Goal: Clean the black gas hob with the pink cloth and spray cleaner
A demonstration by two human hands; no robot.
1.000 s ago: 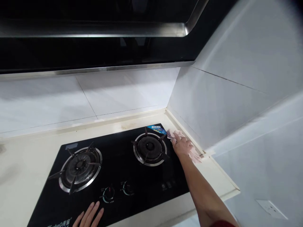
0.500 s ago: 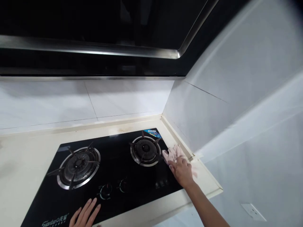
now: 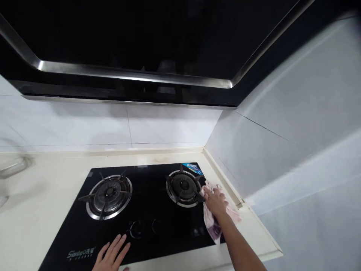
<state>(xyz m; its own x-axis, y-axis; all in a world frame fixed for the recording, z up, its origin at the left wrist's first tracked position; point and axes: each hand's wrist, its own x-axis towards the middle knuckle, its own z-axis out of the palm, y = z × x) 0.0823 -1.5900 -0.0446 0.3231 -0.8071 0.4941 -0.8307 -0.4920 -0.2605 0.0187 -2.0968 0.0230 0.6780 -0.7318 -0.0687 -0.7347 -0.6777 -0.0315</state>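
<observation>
My right hand presses a pale pink cloth with a purple patch against the right edge of the black glass gas stove. Part of the cloth spreads onto the countertop, and one end hangs toward the stove's front edge. Close to my fingertips is the right burner. My left hand rests with fingers spread on the front edge of the stove, below the control knobs, and holds nothing. Farther back on the left sits the other burner.
A black range hood with a metal trim overhangs the stove. Cream countertop surrounds it, with a raised lip along the tiled walls. At the far left edge is a blurred clear object.
The view has shifted left and up. My right hand has moved over the cloth, which now spreads farther toward the stove's front. My left hand remains at the front edge.
</observation>
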